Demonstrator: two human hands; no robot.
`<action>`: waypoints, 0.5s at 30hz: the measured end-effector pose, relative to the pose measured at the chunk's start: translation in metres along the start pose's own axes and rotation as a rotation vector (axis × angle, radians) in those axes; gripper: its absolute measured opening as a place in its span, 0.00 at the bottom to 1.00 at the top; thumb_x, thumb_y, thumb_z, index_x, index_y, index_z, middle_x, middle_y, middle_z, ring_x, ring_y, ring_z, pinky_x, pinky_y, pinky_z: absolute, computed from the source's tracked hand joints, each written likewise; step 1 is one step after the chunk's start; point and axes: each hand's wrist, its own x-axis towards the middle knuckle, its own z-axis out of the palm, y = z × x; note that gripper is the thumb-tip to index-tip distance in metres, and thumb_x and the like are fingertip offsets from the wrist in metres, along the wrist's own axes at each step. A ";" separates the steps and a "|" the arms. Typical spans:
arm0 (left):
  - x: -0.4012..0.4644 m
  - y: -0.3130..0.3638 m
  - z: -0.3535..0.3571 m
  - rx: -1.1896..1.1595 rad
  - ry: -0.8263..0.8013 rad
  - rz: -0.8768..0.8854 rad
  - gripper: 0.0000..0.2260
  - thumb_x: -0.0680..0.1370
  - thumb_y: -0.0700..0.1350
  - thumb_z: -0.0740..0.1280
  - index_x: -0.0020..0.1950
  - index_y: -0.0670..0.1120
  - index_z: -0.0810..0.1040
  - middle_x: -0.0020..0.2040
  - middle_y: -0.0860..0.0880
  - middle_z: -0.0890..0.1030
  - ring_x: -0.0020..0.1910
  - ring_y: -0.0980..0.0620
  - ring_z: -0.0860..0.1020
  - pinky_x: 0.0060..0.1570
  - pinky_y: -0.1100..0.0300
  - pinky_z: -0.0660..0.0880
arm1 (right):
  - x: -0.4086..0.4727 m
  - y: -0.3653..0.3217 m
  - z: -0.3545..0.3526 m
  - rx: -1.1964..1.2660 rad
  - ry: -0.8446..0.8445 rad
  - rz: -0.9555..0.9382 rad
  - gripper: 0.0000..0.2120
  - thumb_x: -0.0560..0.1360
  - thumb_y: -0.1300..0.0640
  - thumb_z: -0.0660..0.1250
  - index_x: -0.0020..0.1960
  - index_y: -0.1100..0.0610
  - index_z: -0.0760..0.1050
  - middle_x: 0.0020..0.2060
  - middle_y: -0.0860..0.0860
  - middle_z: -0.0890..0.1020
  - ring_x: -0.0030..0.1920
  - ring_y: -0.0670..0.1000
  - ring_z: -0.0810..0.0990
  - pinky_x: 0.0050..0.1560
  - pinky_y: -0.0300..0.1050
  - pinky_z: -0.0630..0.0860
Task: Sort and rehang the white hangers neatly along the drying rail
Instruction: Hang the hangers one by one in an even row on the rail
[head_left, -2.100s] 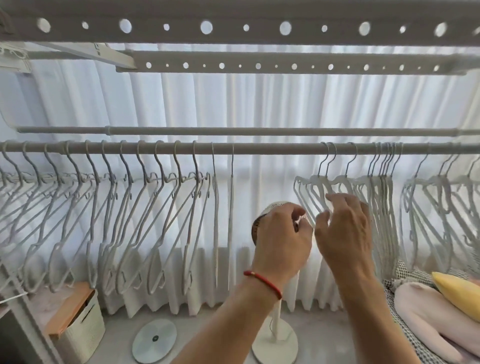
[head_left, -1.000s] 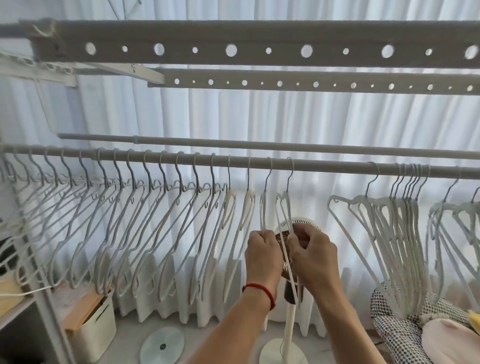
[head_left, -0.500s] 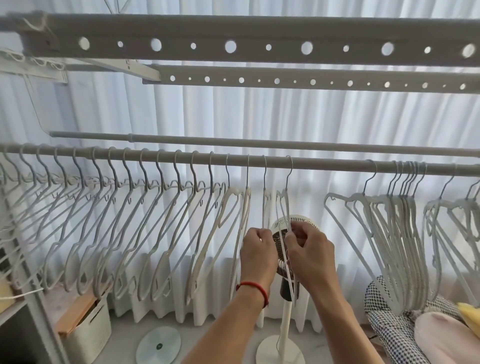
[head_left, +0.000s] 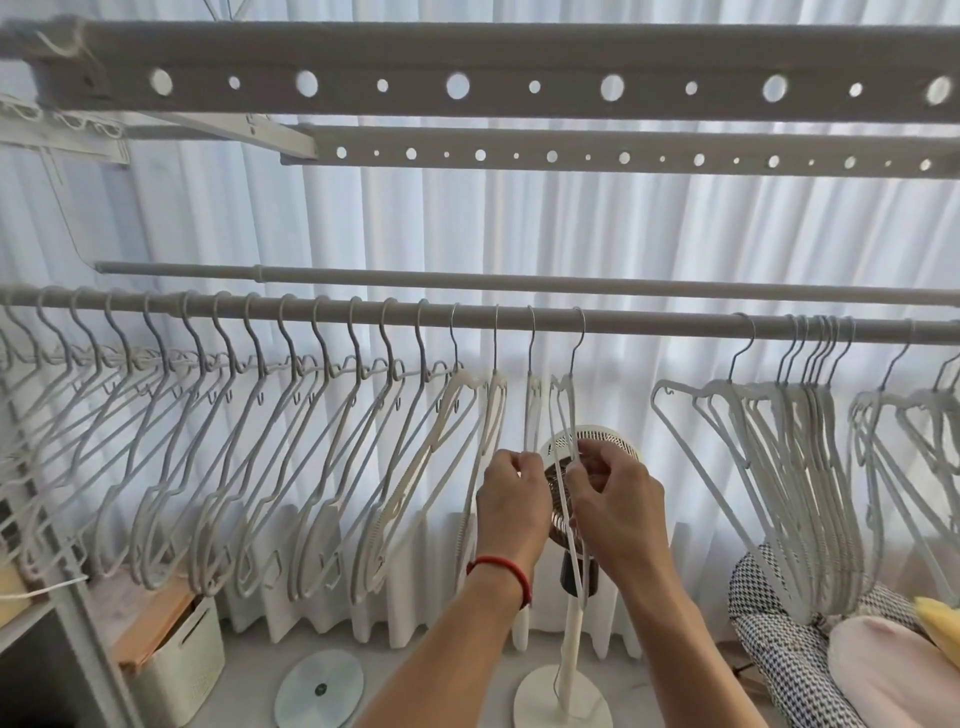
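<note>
A grey drying rail (head_left: 649, 325) runs across the view. Many white hangers (head_left: 291, 441) hang evenly spaced along its left half. A tight bunch of white hangers (head_left: 810, 447) hangs at the right, with more hangers (head_left: 914, 431) at the far right. In the middle, two hangers hang edge-on from the rail. My left hand (head_left: 511, 501), with a red cord on its wrist, pinches the left one (head_left: 531, 410). My right hand (head_left: 615, 504) pinches the right one (head_left: 567, 410). Both hands are close together below the rail.
A second thinner rail (head_left: 467, 278) and two perforated bars (head_left: 519, 85) lie above. A white standing fan (head_left: 576, 613) stands behind my hands. A white bin with a wooden lid (head_left: 171, 654) sits at the lower left; a checked cushion (head_left: 779, 654) and soft items lie at the lower right. White curtains hang behind.
Two hangers came off the right-hand group and now hang at the end of the spaced row. My hands moved left with them and have held them almost still for the last second.
</note>
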 end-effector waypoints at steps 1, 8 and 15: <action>0.000 -0.001 0.000 -0.003 0.001 -0.003 0.10 0.77 0.51 0.55 0.46 0.50 0.74 0.39 0.47 0.79 0.35 0.47 0.75 0.37 0.55 0.72 | -0.001 -0.001 0.000 0.000 -0.001 -0.004 0.14 0.77 0.57 0.66 0.62 0.55 0.81 0.42 0.46 0.85 0.48 0.51 0.84 0.55 0.56 0.81; 0.000 0.000 0.001 0.000 0.005 -0.008 0.10 0.78 0.49 0.55 0.45 0.48 0.74 0.37 0.47 0.77 0.33 0.47 0.73 0.34 0.55 0.70 | -0.001 -0.002 0.000 -0.010 -0.035 -0.018 0.14 0.78 0.57 0.67 0.62 0.55 0.81 0.44 0.46 0.85 0.46 0.46 0.82 0.54 0.43 0.79; -0.002 0.002 0.001 0.000 0.013 -0.003 0.09 0.78 0.48 0.56 0.46 0.47 0.74 0.39 0.45 0.77 0.34 0.48 0.73 0.33 0.57 0.69 | -0.004 -0.003 -0.001 -0.016 -0.041 -0.008 0.16 0.77 0.55 0.66 0.64 0.54 0.80 0.44 0.47 0.84 0.47 0.51 0.83 0.56 0.53 0.80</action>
